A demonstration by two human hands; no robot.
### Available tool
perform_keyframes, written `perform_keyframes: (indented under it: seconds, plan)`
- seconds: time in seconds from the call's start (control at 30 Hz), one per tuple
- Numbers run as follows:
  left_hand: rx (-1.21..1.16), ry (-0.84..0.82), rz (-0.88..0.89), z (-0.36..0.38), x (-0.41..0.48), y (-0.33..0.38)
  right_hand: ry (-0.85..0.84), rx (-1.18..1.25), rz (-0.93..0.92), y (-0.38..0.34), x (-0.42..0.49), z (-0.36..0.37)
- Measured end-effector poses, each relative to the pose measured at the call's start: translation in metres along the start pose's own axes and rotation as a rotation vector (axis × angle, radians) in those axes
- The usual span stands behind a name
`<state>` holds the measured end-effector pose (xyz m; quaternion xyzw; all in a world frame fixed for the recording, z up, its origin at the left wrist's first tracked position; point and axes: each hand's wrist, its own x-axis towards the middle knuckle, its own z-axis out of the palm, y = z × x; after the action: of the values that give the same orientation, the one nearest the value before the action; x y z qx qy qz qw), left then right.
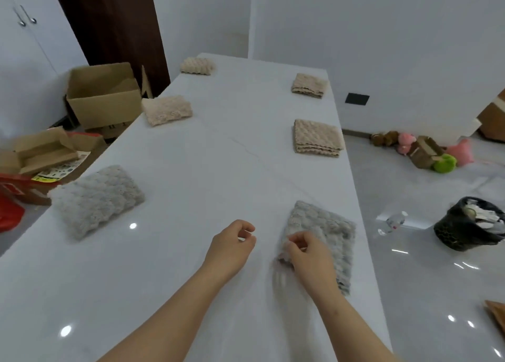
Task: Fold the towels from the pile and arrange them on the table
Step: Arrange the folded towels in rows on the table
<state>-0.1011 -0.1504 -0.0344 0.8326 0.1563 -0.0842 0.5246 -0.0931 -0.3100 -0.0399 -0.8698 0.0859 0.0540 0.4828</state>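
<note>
Nearest the camera, two bare forearms reach in from the near edge of the white tabletop [218, 170]. At the near left lies the near-left grey towel [95, 199], folded and well apart from both hands. Right of it the left hand [231, 245] hovers over bare tabletop, its fingers curled in toward the thumb and holding nothing; a gap separates it from any cloth. Further right, the right hand [310, 257] rests on the left edge of the near-right grey towel [328, 230], fingers curled and seemingly pinching that edge, though the corner below is blurred. This folded towel spreads rightward and farther out from those fingers, its long axis running near to far beside the tabletop's right edge, roughly in line with the beige towel [317, 138] beyond it. Any squaring-up looks like the right hand's job, since it is already touching the cloth, with the left needing to cross rightward to help.
</note>
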Motion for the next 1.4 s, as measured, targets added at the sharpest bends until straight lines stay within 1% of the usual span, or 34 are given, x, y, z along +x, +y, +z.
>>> perform_keyframes:
  seconds: [0.07,0.13,0.23,0.3,0.33,0.4,0.47,0.5,0.57,0.63,0.67,0.73,0.8,0.9,1.0,1.1,1.2,1.27,1.33,1.4]
  plan:
    - [-0.030,0.089,-0.023,0.033,-0.001,0.013,-0.021,-0.048,-0.085,0.016,0.013,-0.030]
    - [-0.081,0.161,-0.087,0.062,-0.007,0.025,-0.041,-0.096,-0.147,0.033,0.022,-0.059]
    - [-0.127,0.199,-0.188,0.097,-0.025,0.032,-0.088,-0.103,-0.190,0.055,0.026,-0.091]
    - [-0.147,0.275,-0.243,0.113,-0.036,0.032,-0.063,-0.112,-0.220,0.064,0.035,-0.108]
    - [-0.186,0.324,-0.287,0.120,-0.039,0.031,-0.056,-0.141,-0.223,0.066,0.042,-0.114]
    - [-0.319,0.389,-0.412,0.130,-0.044,0.030,-0.103,-0.211,-0.209,0.066,0.058,-0.121]
    - [-0.452,0.376,-0.512,0.139,-0.046,0.031,-0.183,-0.238,-0.188,0.063,0.072,-0.124]
    - [-0.508,0.369,-0.532,0.144,-0.046,0.033,-0.211,-0.245,-0.183,0.061,0.078,-0.125]
    - [-0.530,0.414,-0.523,0.156,-0.043,0.037,-0.235,-0.255,-0.206,0.059,0.086,-0.127]
    - [-0.400,0.523,-0.516,0.165,-0.039,0.045,-0.244,-0.233,-0.251,0.059,0.095,-0.129]
    - [-0.342,0.580,-0.524,0.169,-0.038,0.050,-0.274,-0.223,-0.277,0.060,0.098,-0.130]
    - [-0.324,0.648,-0.525,0.177,-0.035,0.057,-0.383,-0.207,-0.314,0.062,0.106,-0.129]
    - [-0.348,0.692,-0.542,0.185,-0.033,0.062,-0.482,-0.208,-0.333,0.066,0.115,-0.128]
    - [-0.385,0.818,-0.572,0.190,-0.031,0.071,-0.567,-0.277,-0.441,0.072,0.134,-0.130]
    - [-0.523,0.933,-0.566,0.187,-0.035,0.081,-0.650,-0.265,-0.539,0.070,0.151,-0.137]
    - [-0.688,0.918,-0.564,0.193,-0.042,0.089,-0.757,-0.284,-0.587,0.064,0.162,-0.145]
    - [-0.608,0.848,-0.665,0.210,-0.047,0.089,-0.869,-0.411,-0.590,0.061,0.170,-0.151]
    - [-0.523,0.848,-0.695,0.219,-0.049,0.086,-0.883,-0.376,-0.560,0.059,0.175,-0.149]
    - [-0.464,0.906,-0.708,0.224,-0.047,0.083,-0.879,-0.295,-0.530,0.056,0.179,-0.142]
    - [-0.442,0.924,-0.732,0.227,-0.042,0.084,-0.932,-0.285,-0.458,0.053,0.180,-0.133]
